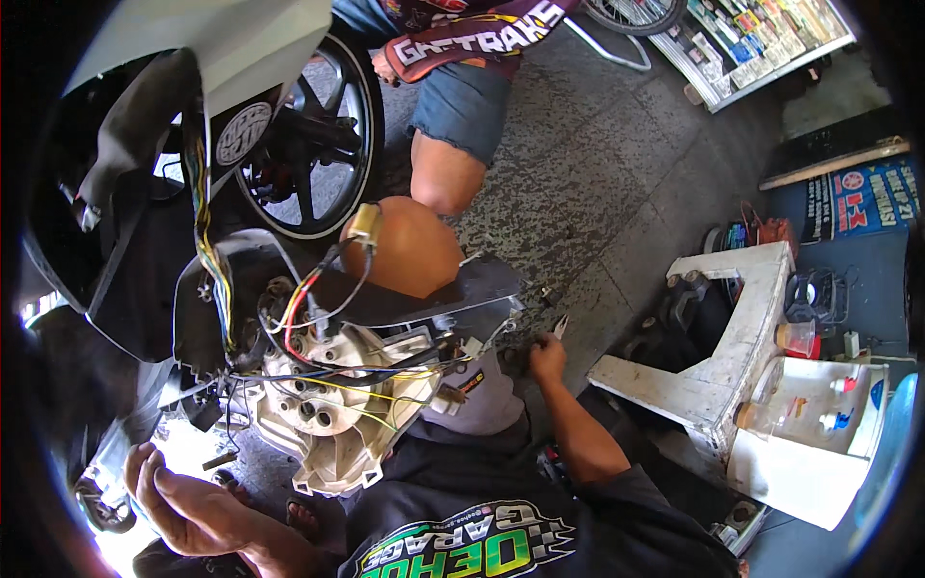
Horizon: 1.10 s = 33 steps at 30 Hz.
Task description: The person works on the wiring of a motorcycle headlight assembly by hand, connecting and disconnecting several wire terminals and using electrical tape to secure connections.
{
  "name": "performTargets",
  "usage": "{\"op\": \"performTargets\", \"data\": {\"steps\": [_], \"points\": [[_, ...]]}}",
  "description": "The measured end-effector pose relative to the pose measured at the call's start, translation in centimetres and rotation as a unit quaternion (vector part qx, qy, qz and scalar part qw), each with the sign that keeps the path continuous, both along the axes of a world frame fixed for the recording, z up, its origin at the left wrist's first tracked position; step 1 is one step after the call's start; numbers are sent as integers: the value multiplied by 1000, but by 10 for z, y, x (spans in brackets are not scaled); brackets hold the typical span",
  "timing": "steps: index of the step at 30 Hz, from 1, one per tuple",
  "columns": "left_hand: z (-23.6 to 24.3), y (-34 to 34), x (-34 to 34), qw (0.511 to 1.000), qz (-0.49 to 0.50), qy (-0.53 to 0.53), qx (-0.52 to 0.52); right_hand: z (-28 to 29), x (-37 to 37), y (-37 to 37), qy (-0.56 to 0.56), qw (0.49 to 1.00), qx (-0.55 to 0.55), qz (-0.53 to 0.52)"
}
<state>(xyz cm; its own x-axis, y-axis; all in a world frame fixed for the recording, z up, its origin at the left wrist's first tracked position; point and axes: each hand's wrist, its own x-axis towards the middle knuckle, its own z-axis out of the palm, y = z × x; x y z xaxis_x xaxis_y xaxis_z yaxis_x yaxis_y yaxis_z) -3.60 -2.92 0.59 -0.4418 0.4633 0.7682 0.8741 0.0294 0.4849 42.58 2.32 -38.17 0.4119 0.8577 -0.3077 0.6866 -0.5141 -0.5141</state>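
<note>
My left hand (183, 503) is raised at the lower left, palm up with its fingers stretched out, holding nothing. It is apart from the off-white plastic headlight housing (337, 453), which shows its back in front of my chest. Colored wires (308, 371) run across this housing, and a yellowish connector (364, 223) stands up above it. On the housing's right, close to the floor, my right hand (547, 358) is closed around a tool with a silver pointed tip (561, 328). Its handle is hidden in my fist, so I cannot tell its exact kind.
A motorcycle's body panel (260, 39) and front wheel (366, 125) fill the upper left. Another person in denim shorts (467, 106) is beside the wheel. At the right stand a worn white stand (718, 385) and a white water dispenser (809, 433). A display case (713, 96) is farther back.
</note>
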Motion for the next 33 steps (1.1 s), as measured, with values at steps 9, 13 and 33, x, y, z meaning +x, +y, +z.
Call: {"op": "performTargets", "data": {"steps": [9, 13, 33], "points": [[0, 13, 19, 999, -22, -41, -9, 36, -44, -14, -123, 964, -149, 184], [1, 11, 21, 998, -50, -7, -28, 19, -36, -25, -173, 948, -97, 249], [51, 95, 77, 852, -470, -200, -113, 442, -172, 129, 138, 649, 497, 559]]}}
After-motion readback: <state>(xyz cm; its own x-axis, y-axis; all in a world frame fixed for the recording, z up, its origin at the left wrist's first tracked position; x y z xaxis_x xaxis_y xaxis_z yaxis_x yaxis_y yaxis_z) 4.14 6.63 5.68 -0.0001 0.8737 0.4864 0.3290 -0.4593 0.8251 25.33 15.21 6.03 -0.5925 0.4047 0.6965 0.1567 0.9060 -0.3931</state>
